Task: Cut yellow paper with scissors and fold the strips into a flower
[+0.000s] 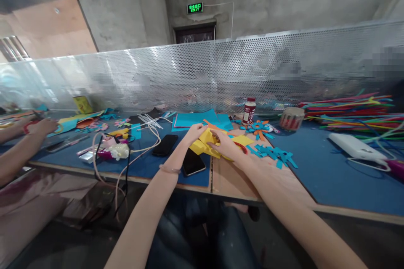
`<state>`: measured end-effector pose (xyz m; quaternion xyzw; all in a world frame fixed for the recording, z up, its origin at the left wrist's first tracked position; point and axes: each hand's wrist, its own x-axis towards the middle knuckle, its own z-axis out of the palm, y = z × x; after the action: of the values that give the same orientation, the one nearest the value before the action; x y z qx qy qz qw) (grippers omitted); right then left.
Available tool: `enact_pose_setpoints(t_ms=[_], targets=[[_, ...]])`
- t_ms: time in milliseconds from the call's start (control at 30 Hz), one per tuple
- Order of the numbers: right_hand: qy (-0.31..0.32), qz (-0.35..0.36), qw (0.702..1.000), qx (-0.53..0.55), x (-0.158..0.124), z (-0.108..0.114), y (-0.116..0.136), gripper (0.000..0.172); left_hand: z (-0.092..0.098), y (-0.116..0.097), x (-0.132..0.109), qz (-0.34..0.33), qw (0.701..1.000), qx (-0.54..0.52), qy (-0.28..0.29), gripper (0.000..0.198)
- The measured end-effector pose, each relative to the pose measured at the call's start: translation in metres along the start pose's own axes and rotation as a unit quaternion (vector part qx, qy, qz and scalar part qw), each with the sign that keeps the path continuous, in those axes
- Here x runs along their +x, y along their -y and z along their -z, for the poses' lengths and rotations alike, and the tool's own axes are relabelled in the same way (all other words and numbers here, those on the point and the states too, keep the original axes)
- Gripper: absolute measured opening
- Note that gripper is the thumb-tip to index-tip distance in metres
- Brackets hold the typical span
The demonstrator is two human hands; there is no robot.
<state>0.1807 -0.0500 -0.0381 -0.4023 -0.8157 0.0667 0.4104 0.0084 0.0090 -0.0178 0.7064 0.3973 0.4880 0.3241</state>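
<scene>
My left hand (195,133) has its fingers closed on the left edge of a folded piece of yellow paper (206,137). From the other side, my right hand (225,143) curls its fingers over the same piece. More yellow paper (243,140) lies beside and beneath it. A red scissor handle (241,148) shows just right of my right hand; its blades are hidden. Below my left hand a black phone (193,163) lies near the table edge, with a second phone (165,145) to its left. Blue paper sheets (195,121) lie behind my hands.
Blue cut strips (274,154) and a bottle (249,110) are at right, with a jar (292,118), pipe cleaners (353,111) and a white power bank (356,148) farther over. Left are glue guns (113,150) with trailing cables and a co-worker's hand (44,127) holding red-handled scissors.
</scene>
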Motion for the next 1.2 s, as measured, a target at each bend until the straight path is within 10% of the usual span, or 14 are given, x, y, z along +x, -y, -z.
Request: enact_pose_setpoints(t_ms=[600,1200], targets=[[-0.015,-0.063,0.993,0.099,0.001,0.007,0.000,0.048,-0.004,-0.022,-0.015,0.041,0.983,-0.081,0.161,0.046],[-0.074,-0.242,0.918,0.306,0.008,0.004,-0.027,0.027,-0.004,-0.020,-0.015,0.020,0.985,-0.094,0.145,0.030]])
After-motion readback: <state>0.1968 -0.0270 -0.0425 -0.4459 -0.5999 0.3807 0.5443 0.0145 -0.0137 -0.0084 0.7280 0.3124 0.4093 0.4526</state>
